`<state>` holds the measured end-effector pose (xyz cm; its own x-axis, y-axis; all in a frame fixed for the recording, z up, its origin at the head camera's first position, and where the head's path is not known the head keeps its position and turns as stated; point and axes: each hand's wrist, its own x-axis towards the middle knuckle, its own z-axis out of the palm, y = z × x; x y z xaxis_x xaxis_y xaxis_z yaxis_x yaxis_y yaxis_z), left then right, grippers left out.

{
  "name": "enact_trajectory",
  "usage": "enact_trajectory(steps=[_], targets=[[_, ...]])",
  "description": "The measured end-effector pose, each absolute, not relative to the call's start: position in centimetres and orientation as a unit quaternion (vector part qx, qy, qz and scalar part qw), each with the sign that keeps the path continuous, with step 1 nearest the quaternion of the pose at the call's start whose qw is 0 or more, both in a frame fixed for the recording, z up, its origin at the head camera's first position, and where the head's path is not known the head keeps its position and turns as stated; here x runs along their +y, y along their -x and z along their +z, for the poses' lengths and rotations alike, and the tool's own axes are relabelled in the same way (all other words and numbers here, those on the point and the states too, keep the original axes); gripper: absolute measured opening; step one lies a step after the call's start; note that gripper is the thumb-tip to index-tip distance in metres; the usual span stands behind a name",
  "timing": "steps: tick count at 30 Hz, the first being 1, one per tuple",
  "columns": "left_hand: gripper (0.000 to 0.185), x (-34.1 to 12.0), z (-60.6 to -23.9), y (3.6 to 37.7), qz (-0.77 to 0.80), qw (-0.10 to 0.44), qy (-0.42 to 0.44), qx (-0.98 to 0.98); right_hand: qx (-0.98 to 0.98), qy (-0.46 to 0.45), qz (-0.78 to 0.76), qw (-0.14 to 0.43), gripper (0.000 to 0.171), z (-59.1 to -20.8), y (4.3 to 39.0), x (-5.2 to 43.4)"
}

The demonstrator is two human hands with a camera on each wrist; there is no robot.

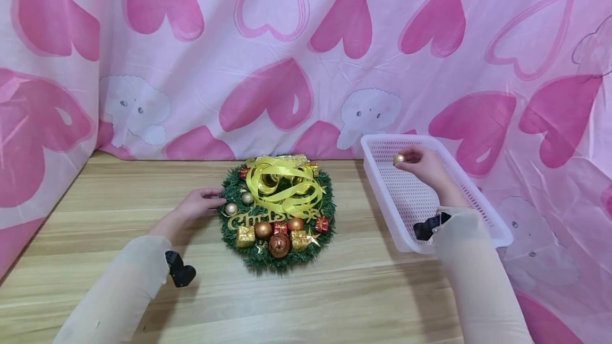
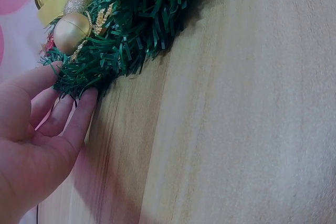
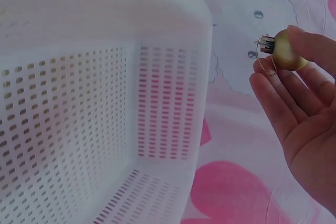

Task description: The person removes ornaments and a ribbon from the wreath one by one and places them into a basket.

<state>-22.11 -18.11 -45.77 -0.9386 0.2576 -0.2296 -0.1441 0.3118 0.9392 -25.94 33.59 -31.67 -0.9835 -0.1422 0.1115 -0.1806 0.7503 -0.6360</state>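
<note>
A green Christmas wreath (image 1: 282, 260) lies on the table, dressed with baubles, small gift boxes, stars, gold lettering and a loose yellow ribbon (image 1: 287, 207). At its left edge, my left hand (image 1: 198, 203) holds the tinsel, thumb on top and fingers along the side; in the left wrist view, a matte gold bauble (image 2: 72, 32) sits just above the thumb. My right hand (image 1: 423, 166) pinches a small gold bauble (image 3: 287, 51) between thumb and fingers, over the white plastic basket (image 1: 382, 211). A thin gold hanging loop (image 3: 266, 67) dangles from the bauble's cap.
The perforated basket stands on the right of the wooden table (image 1: 334, 301), against the pink heart-patterned cloth (image 1: 268, 94). That cloth hangs behind the table and on both sides. A black wrist camera (image 1: 180, 269) sits on the left sleeve.
</note>
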Motion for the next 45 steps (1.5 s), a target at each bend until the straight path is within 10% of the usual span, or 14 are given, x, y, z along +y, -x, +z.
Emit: enact_trajectory(steps=[33, 45], targets=[[0.056, -17.9, -45.3, 21.9, 0.585, 0.177, -0.032, 0.791, -0.956, 0.053, 0.260, -0.128, 0.044, -32.6, 25.5, 37.2], [0.057, -17.9, -45.4, 22.0, 0.589, 0.186, -0.024, 0.786, -0.958, 0.006, 0.269, -0.098, 0.046, -32.2, 25.8, 35.9]])
